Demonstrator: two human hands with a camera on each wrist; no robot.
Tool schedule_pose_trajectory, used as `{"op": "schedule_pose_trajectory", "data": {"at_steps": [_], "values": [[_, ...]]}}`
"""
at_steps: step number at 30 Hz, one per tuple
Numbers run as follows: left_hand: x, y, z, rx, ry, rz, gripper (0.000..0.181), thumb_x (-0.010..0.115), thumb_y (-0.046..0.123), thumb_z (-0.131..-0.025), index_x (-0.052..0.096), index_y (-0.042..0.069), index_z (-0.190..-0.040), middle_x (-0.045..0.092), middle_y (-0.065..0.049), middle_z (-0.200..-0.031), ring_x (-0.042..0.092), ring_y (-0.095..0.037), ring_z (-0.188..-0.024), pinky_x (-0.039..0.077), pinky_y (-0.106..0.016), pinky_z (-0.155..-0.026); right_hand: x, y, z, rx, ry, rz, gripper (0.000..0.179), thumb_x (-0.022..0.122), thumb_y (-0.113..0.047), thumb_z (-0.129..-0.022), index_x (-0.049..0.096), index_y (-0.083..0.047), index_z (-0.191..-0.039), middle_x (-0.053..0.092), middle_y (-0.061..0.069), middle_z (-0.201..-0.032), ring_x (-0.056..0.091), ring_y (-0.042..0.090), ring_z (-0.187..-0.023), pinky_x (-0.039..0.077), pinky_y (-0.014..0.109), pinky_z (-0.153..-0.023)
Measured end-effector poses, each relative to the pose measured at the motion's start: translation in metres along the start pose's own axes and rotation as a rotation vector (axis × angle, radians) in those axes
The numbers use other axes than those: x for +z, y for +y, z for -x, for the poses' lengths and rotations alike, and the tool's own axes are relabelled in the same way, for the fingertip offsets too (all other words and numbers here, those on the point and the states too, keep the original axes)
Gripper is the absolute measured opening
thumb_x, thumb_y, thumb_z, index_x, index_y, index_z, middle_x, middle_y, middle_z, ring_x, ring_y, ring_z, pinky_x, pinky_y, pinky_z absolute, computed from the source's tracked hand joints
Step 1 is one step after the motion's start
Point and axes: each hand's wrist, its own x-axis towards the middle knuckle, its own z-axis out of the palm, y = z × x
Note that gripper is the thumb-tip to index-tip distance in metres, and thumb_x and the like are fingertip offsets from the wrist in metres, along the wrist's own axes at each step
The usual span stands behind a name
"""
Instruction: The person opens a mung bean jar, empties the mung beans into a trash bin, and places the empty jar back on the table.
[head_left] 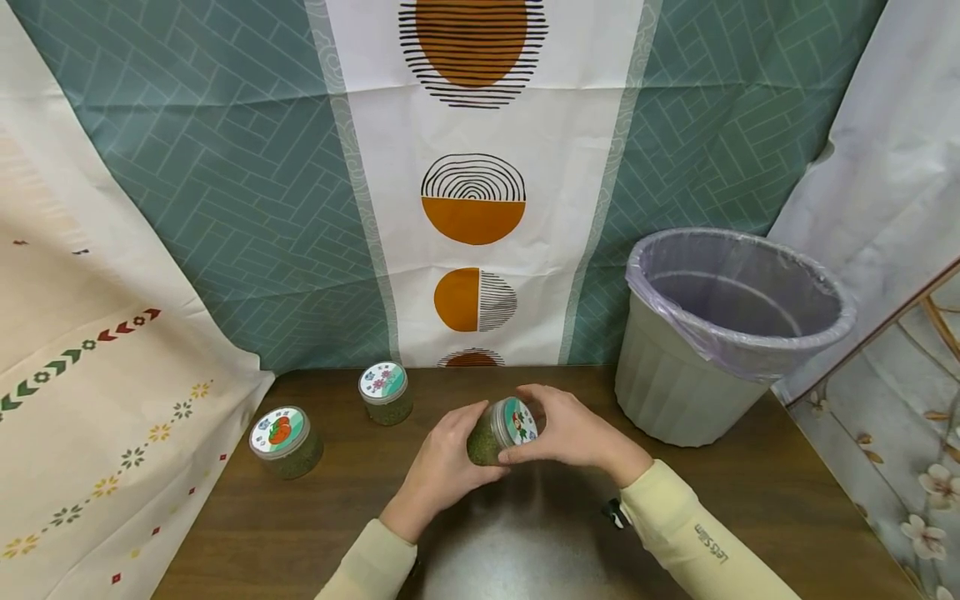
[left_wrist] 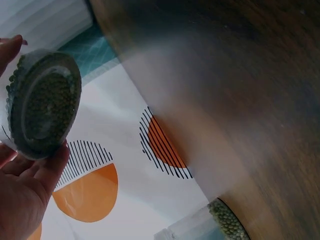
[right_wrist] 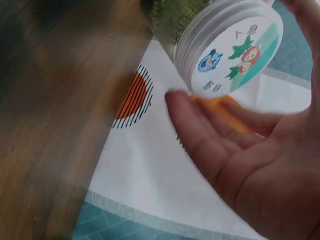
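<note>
Jar [head_left: 482,443] I hold: clear plastic by its look, smooth and glossy, a shine across the base. Seeds [left_wrist: 47,102] behind that wall: rounded, pebbly in mass. Lid [right_wrist: 191,50]: pale translucent plastic, smooth rim. Its label [right_wrist: 240,62]: printed, flat and smooth; paper or film, I cannot tell. My fingers [right_wrist: 187,117]: bare skin, lightly creased. My sleeves [head_left: 671,504]: pale cloth, soft, matt. Table [head_left: 300,533]: dark wood grain, smooth, glossy where light pools in front of me. Bin [head_left: 663,379]: grey plastic, matt, fluted wall. Its liner [head_left: 738,354]: thin plastic film, crinkled, shiny. Backdrop [head_left: 225,142]: printed cloth, matt, creased across. Side drape [head_left: 75,450]: cream cloth, matt, rumpled.
</note>
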Motion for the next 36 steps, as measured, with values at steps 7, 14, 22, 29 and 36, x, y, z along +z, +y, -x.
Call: {"op": "schedule_pose_trajectory", "data": {"at_steps": [7, 14, 22, 29, 36], "values": [[0.000, 0.003, -0.004, -0.035, 0.019, -0.022, 0.093, 0.083, 0.050, -0.059, 0.047, 0.014, -0.136, 0.055, 0.000, -0.130, 0.054, -0.017, -0.118, 0.051, -0.037, -0.094, 0.003, -0.010, -0.005, 0.205, 0.093, -0.008, 0.072, 0.053, -0.082, -0.066, 0.068, -0.013, -0.079, 0.062, -0.004, -0.065, 0.052, 0.010, -0.056, 0.042, 0.026, -0.048], [0.000, 0.003, -0.005, -0.032, 0.027, -0.021, 0.092, 0.084, 0.049, -0.059, 0.047, 0.014, -0.136, 0.055, 0.000, -0.130, 0.054, -0.017, -0.119, 0.050, -0.035, -0.095, 0.005, -0.012, -0.006, 0.196, 0.093, -0.038, 0.063, 0.067, -0.074, -0.060, 0.064, -0.013, -0.076, 0.063, -0.003, -0.064, 0.055, 0.013, -0.055, 0.045, 0.028, -0.047], [0.001, -0.001, -0.002, -0.042, 0.006, -0.006, 0.092, 0.083, 0.050, -0.060, 0.046, 0.014, -0.136, 0.054, 0.000, -0.132, 0.053, -0.017, -0.119, 0.049, -0.036, -0.096, 0.006, -0.009, -0.006, 0.107, 0.078, -0.075, 0.068, 0.076, -0.063, -0.061, 0.062, -0.010, -0.102, 0.066, -0.002, -0.084, 0.060, 0.010, -0.069, 0.051, 0.025, -0.057], [0.002, -0.006, 0.003, -0.070, -0.005, 0.002, 0.092, 0.082, 0.051, -0.060, 0.046, 0.016, -0.137, 0.054, 0.002, -0.131, 0.053, -0.015, -0.119, 0.050, -0.035, -0.094, 0.005, -0.004, -0.006, 0.004, 0.039, -0.062, 0.073, 0.081, -0.058, -0.057, 0.058, -0.017, -0.113, 0.063, -0.008, -0.093, 0.061, 0.011, -0.081, 0.052, 0.023, -0.063], [-0.001, -0.013, 0.006, -0.115, 0.022, -0.018, 0.092, 0.085, 0.048, -0.057, 0.049, 0.016, -0.135, 0.056, 0.002, -0.128, 0.055, -0.016, -0.116, 0.051, -0.035, -0.093, -0.003, -0.001, -0.007, -0.045, 0.160, -0.083, 0.085, 0.083, -0.051, -0.060, 0.046, -0.023, -0.132, 0.058, -0.007, -0.111, 0.059, 0.011, -0.094, 0.054, 0.022, -0.070]]}}
